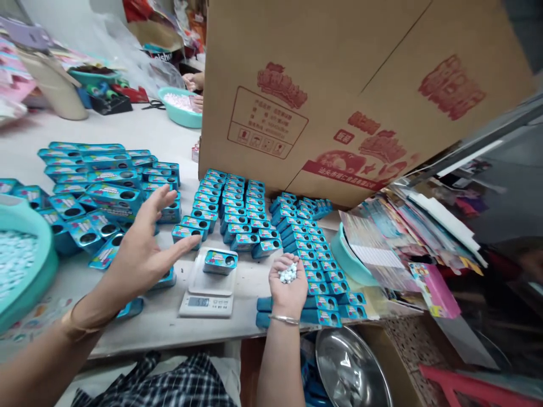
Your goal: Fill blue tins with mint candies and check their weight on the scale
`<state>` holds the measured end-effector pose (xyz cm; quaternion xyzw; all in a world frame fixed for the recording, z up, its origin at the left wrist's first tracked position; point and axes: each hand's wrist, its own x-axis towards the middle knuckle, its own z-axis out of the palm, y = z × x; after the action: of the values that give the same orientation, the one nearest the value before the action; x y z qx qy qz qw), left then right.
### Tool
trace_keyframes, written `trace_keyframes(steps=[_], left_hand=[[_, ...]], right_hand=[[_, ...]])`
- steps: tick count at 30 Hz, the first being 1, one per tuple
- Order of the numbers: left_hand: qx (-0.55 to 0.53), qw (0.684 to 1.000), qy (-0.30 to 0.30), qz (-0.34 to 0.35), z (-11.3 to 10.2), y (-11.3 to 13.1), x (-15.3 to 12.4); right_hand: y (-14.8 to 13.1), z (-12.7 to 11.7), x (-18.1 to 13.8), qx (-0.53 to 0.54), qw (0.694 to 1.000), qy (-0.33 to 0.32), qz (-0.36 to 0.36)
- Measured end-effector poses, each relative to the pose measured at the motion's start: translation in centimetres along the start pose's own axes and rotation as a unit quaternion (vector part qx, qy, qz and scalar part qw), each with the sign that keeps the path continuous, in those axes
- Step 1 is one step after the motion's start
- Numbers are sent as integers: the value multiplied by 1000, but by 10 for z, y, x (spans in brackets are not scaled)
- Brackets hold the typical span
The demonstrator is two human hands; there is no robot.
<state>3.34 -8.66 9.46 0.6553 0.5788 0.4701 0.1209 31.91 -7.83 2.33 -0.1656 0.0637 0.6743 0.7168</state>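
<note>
My left hand is raised over the left side of the table, empty, its fingers and thumb spread. Below and beyond it stand many small blue boxes, each with a dark round hole on top. To its right, a white digital scale carries one blue box on its pan. My right hand is cupped palm up, right of the scale, holding a small heap of pale blue candies. A turquoise basin of similar candies sits at the left edge.
Blue boxes in rows stand behind the scale. A large cardboard carton rises at the back. Another person's hand is at a far turquoise bowl. Stacked paper sheets lie right; a metal bowl sits below the table edge.
</note>
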Motion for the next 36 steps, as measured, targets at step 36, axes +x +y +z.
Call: trace_keyframes(steps=[36], left_hand=[[49,891,-373,254,216,73,-46]], right_hand=[[-116,-24,-48,33,980,-18,-195]])
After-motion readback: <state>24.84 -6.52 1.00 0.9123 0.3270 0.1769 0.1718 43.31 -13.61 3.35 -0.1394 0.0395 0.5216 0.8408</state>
